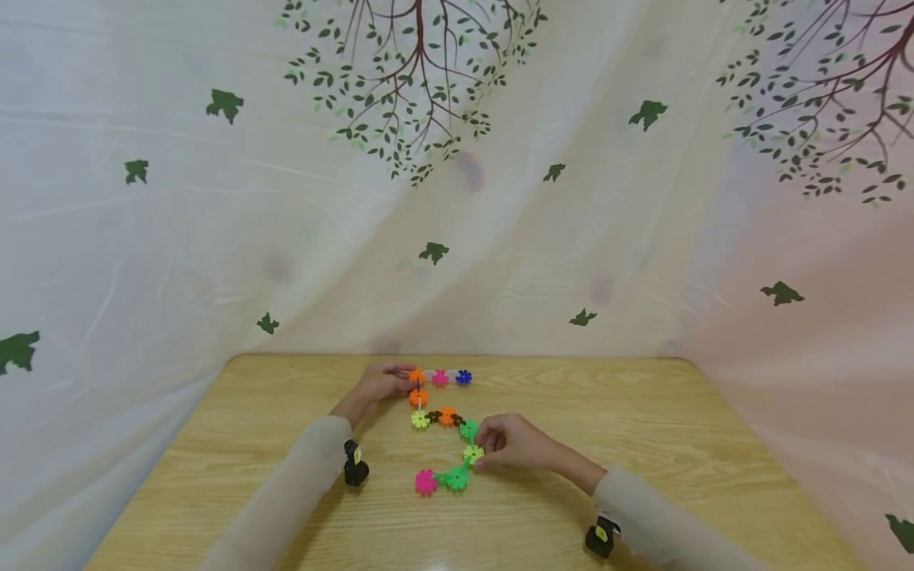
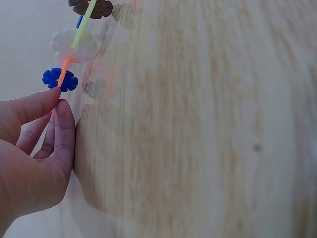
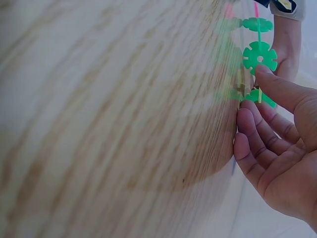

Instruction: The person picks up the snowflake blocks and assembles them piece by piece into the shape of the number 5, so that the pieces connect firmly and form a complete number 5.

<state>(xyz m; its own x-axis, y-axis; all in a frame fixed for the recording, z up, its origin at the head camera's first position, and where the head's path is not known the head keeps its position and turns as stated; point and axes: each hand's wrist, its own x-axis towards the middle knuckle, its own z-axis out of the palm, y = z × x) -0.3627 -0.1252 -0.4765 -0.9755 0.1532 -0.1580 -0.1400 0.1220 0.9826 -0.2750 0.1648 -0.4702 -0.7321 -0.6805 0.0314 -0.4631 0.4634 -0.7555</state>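
Note:
A chain of interlocking plastic snowflake discs lies on the table in an S-like bend. At its upper left corner, my left hand (image 1: 382,383) pinches the orange snowflake disc (image 1: 417,376). The left wrist view shows thumb and fingertips at that edge-on disc, beside a blue disc (image 2: 59,79) and a white disc (image 2: 74,45). My right hand (image 1: 517,442) holds the chain's right bend, thumb and fingers around the yellow-green disc (image 1: 473,454). Close by are a green disc (image 1: 468,430) above and another green disc (image 3: 260,57), next to the thumb in the right wrist view.
The chain ends in a pink disc (image 1: 425,481) near the front and a dark blue disc (image 1: 464,377) at the back. Both stand on a wooden table (image 1: 628,420). Behind its far edge hangs a pale cloth (image 1: 500,285) printed with leaves and branches.

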